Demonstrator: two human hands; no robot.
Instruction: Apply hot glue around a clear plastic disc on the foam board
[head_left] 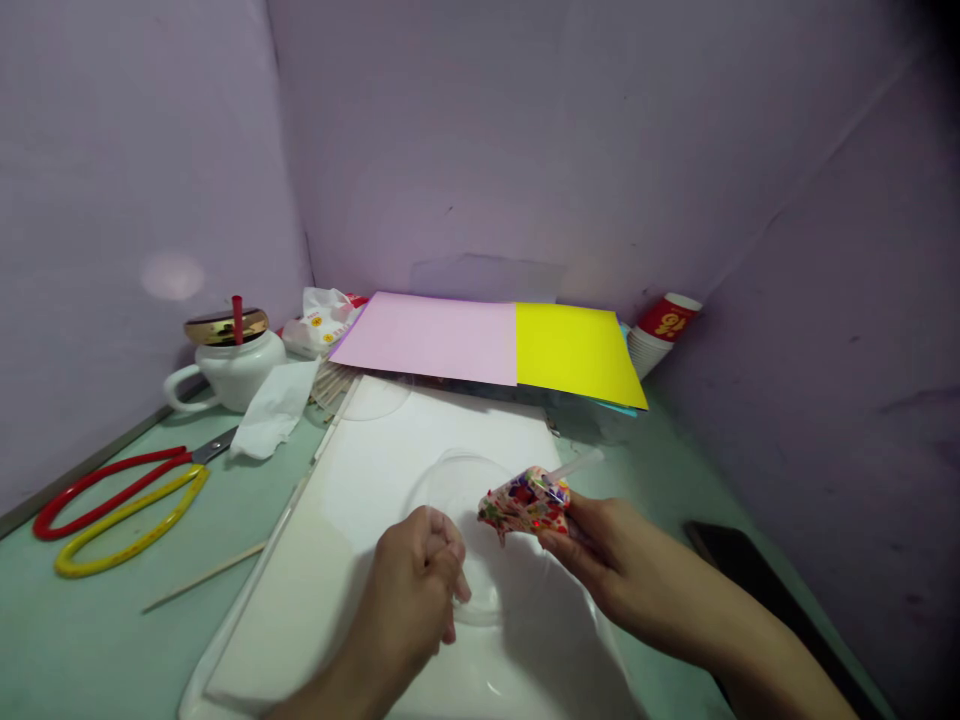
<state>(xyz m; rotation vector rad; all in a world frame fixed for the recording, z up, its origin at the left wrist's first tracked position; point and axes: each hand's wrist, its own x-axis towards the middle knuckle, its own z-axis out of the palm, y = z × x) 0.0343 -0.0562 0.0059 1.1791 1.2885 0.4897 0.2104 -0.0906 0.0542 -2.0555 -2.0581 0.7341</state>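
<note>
My right hand grips a small multicoloured, glossy, roughly cone-shaped piece between thumb and fingers. A pale translucent stick juts out of its upper right side. To the left, my left hand is closed with its fingers curled, apart from the piece; whether anything lies in those fingers is hidden. Beneath both hands is a clear round plastic disc or lid, resting on a white board.
Red-and-yellow-handled scissors, a wooden stick, a tissue and a white lidded mug are on the left. Pink and yellow sheets lie behind. Stacked paper cups and a dark phone-like slab are right.
</note>
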